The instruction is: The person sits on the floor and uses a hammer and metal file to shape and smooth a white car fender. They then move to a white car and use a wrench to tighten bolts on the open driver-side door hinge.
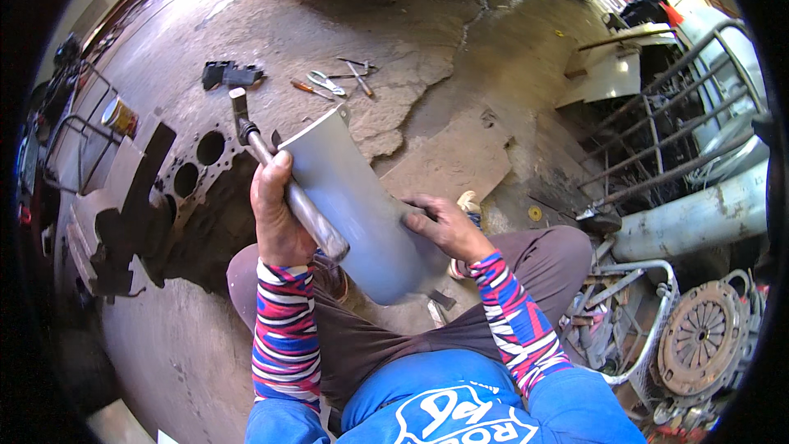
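My left hand [275,214] is wrapped round a hammer [306,215] with a bare metal tube handle. Its small head [239,107] points up and away to the left. Between my knees a grey curved metal panel [345,189] is tilted, its far edge straight and its near end rounded. My right hand [450,228] grips the panel's right edge, thumb on top and some fingers hidden. The left hand lies against the panel's left edge; whether its fingers also hold the panel cannot be seen.
On the concrete floor ahead lie pliers [325,82], a screwdriver [311,89] and a black part [233,75]. An engine block [201,173] stands at left. At right are a metal rack [657,127], a large pipe [699,210], a crate [649,271] of parts and a clutch plate [701,335].
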Available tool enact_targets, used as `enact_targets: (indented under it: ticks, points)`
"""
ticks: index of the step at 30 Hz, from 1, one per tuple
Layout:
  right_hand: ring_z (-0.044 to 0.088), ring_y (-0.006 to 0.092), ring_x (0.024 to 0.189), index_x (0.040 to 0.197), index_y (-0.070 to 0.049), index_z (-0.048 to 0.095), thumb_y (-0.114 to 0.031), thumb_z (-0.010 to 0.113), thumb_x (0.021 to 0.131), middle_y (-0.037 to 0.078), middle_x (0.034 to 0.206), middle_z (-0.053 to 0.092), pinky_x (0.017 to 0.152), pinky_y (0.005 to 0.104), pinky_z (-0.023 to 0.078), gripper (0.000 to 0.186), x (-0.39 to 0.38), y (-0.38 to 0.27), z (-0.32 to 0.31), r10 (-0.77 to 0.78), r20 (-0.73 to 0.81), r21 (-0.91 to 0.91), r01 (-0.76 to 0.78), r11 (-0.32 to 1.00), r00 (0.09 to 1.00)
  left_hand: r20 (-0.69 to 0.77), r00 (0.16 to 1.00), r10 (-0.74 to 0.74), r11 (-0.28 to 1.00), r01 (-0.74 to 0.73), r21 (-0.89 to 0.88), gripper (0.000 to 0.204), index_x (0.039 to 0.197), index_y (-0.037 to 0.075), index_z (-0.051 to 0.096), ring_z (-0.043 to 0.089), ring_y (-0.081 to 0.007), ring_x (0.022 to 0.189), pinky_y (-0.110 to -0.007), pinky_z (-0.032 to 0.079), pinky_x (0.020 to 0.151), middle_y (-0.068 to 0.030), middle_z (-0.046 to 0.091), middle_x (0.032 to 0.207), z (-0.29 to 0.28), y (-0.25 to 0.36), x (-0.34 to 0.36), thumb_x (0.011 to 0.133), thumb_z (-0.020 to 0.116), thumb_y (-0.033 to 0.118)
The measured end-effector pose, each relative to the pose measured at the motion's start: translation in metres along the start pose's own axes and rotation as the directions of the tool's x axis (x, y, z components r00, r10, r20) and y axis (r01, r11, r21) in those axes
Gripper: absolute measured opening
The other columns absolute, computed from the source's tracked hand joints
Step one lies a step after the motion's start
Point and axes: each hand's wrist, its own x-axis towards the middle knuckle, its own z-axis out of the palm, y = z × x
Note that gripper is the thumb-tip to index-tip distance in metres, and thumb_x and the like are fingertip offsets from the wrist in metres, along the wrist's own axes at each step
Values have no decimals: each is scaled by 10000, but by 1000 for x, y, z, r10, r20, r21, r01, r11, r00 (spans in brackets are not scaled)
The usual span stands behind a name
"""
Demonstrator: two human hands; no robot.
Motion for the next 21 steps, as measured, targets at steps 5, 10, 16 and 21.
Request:
enact_targets:
  ticks: [5,10,16,21]
  points:
    - [562,114,689,918,7,669,-315,674,918,64,709,626,631,310,465,322,-8,-58,-14,89,122,-134,-73,988,989,-44,999,-6,988,-1,-155,323,1098,4,619,685,-206,844,-339,580,776,-97,683,961,-7,20,2,898,660,254]
    - [607,156,707,968,26,656,-224,690,886,158,772,647,657,336,487,265,-23,-129,-16,100,331,-157,-50,986,938,-136,988,68,997,-73,-31,186,1004,6,622,652,-156,814,-305,556,759,-53,655,894,-16,18,19,917,648,168]
    - [554,79,713,1062,31,632,-200,706,897,19,761,603,631,262,460,293,-16,-164,-6,257,190,-345,-181,921,947,-186,978,-90,994,100,42,205,1093,-28,468,681,-242,935,-332,587,732,-190,653,1047,-19,7,15,923,544,59]
    - [569,62,720,1325,89,466,-185,670,885,36,845,620,636,240,473,557,6,-165,-13,254,168,22,-261,965,952,-73,973,-221,957,230,176,209,1084,-13,482,671,-251,963,-324,578,733,-174,653,1068,-9,0,2,929,569,95]
